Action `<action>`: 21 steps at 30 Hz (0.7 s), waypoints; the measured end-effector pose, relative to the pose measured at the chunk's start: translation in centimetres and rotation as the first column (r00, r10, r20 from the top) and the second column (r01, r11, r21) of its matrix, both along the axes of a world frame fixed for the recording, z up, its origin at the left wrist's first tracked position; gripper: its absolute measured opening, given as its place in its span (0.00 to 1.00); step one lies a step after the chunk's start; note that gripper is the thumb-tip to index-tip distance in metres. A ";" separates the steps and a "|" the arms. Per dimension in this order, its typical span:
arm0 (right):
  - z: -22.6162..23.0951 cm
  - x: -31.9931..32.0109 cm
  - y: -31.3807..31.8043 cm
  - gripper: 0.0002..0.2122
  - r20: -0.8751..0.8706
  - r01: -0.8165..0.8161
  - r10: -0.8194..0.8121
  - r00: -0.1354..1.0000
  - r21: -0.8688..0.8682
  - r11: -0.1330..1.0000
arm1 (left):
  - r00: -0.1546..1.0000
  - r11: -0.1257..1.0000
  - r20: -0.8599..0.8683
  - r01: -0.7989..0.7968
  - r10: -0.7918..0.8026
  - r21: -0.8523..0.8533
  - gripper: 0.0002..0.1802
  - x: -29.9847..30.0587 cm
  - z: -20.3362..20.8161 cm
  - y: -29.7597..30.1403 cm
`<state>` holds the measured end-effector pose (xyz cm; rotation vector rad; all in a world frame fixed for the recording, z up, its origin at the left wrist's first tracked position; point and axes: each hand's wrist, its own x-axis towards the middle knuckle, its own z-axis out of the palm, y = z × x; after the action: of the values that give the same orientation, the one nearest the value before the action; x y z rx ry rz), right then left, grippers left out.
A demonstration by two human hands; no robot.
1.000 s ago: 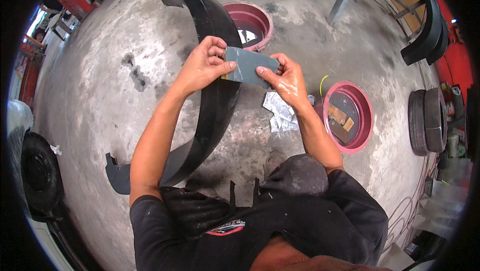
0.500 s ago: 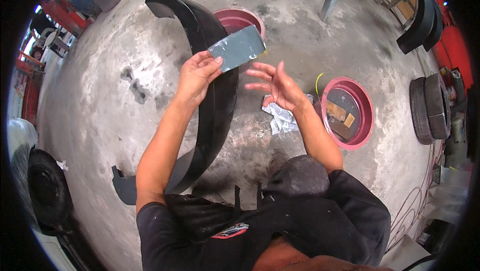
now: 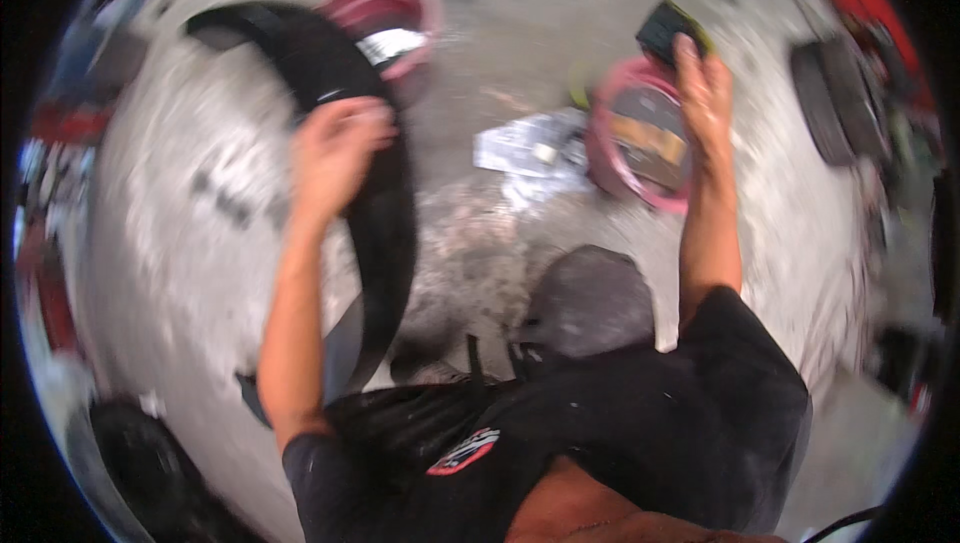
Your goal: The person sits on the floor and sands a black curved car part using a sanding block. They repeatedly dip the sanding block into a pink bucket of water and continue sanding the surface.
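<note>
A long, curved black car body panel (image 3: 375,233), like a bumper, lies on the floor left of the middle. My left hand (image 3: 340,143) is over its upper part, smeared by motion. Whether it touches the panel or holds anything, I cannot tell. At the right, my right hand (image 3: 705,83) grips a dark, roughly rectangular pad (image 3: 668,31) with a yellowish edge, just above the far rim of a pink tub (image 3: 608,148). Inside this tub are tan and brown blocks (image 3: 645,138). Crumpled silvery-white sheeting (image 3: 530,148) lies beside it.
Another pink tub (image 3: 425,18) stands beyond the panel, with a bright white patch inside. Tyres (image 3: 835,103) stand at the far right, and a dark wheel (image 3: 140,453) sits at lower left. My knee (image 3: 590,303) is in front of me.
The grey-blue sheet has left my left hand, which moved left and down. My right hand went right and up from bare to holding the dark pad. The whole view has shifted.
</note>
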<state>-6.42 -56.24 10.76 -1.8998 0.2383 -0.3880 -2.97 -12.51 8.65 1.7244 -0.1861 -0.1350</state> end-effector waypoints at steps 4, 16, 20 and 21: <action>-7.7 -1.8 -9.7 0.24 -0.057 -0.028 -0.032 0.998 -0.812 0.582 | 0.969 0.948 0.043 -0.248 0.244 0.200 0.15 0.1 -3.0 7.2; -20.7 -2.8 -10.6 0.16 -0.485 -0.223 -0.185 0.854 -0.665 0.712 | 0.925 0.987 -0.378 0.023 0.040 0.160 0.42 -8.1 -7.4 10.1; -12.2 -2.9 -7.0 0.16 -0.264 0.192 -0.177 0.948 0.031 0.981 | 0.914 0.987 -0.406 0.082 -0.020 0.136 0.43 -9.2 -7.1 7.8; -10.0 -3.2 -5.2 0.16 -0.144 0.143 -0.155 0.977 -0.094 0.985 | 0.914 0.987 -0.404 0.087 -0.026 0.133 0.43 -9.2 -7.1 7.3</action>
<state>-9.61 -61.44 0.77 -2.0024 0.4744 -0.3589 -12.20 -5.23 1.55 1.7993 0.0812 -0.5547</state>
